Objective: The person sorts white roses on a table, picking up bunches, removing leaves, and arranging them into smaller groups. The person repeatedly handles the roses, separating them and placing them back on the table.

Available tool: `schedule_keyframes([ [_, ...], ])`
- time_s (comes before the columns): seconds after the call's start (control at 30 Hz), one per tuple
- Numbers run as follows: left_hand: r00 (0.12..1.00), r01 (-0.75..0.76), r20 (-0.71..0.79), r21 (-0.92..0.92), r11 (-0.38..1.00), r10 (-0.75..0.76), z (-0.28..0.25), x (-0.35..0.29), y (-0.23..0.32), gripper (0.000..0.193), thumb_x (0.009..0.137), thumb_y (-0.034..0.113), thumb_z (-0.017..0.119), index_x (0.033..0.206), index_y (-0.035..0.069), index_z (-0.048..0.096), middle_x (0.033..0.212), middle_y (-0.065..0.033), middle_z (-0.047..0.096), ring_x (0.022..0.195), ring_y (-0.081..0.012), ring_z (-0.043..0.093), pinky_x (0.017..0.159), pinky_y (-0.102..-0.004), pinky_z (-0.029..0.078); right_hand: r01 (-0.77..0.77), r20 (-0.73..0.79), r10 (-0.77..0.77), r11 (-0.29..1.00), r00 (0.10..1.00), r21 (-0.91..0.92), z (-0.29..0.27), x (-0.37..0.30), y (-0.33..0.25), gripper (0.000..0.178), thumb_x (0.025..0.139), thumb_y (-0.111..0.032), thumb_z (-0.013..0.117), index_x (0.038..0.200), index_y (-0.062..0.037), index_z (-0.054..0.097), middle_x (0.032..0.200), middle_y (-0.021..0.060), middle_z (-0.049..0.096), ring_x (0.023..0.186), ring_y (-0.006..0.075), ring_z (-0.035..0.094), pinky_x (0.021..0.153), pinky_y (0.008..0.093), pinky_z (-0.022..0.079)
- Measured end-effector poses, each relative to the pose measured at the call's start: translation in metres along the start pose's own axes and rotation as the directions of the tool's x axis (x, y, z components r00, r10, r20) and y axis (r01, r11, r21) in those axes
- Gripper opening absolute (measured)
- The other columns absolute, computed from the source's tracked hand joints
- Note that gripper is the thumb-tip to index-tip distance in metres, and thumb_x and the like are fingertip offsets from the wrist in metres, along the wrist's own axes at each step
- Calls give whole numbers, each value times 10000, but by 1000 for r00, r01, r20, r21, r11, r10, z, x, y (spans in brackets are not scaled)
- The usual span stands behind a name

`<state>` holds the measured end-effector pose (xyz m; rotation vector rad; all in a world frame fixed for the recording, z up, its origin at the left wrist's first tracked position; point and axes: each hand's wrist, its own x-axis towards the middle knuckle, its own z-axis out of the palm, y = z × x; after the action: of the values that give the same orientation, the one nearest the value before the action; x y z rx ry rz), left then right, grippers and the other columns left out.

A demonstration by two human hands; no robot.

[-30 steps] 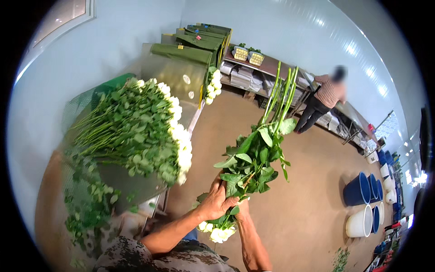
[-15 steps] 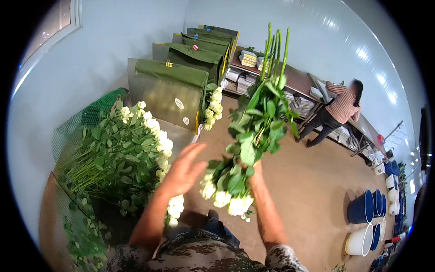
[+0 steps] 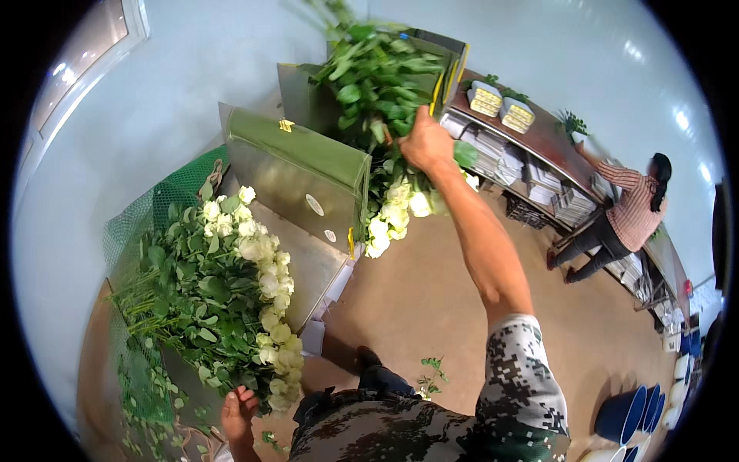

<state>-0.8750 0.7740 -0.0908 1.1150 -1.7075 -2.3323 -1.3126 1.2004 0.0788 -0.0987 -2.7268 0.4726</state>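
Note:
My right hand grips a bunch of white roses by its leafy stems, at the far side above the upright dividers. The stems point up and away from me, slightly blurred. White rose heads hang below at the divider edge; which of them belong to the held bunch I cannot tell. Low on the left, my left hand is beside the near end of a big pile of white roses. Its fingers are loosely bent and a little apart, with nothing visible in them.
A metal divider with a green cloth cover stands beyond the pile. Green netting lies along the left. Shelves with stacked paper run along the far wall, where another person stands. Blue buckets are at lower right.
My right hand has carried the rose bunch away from me and leftward, over to the dividers. My left hand has drawn back to the near end of the rose pile. The view has shifted.

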Motion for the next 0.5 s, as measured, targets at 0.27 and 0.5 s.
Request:
schedule_keyframes([
  [0.27,981,-32,-182,180,983,65,28,-65,-20,479,918,425,521,1153,8,538,957,-83,617,820,-199,616,734,-334,480,299,689,-440,898,576,323,156,28,-12,812,750,-233,639,1444,-172,221,1444,194,290,1325,365,288,1097,412,251],
  [0.5,931,-25,-356,158,987,80,-15,-108,-33,397,958,295,476,1171,-36,527,1019,-122,622,874,-192,612,788,-299,471,284,-135,-283,590,949,756,99,21,22,410,943,-316,473,1214,-16,543,1150,108,609,921,159,594,834,310,468],
])
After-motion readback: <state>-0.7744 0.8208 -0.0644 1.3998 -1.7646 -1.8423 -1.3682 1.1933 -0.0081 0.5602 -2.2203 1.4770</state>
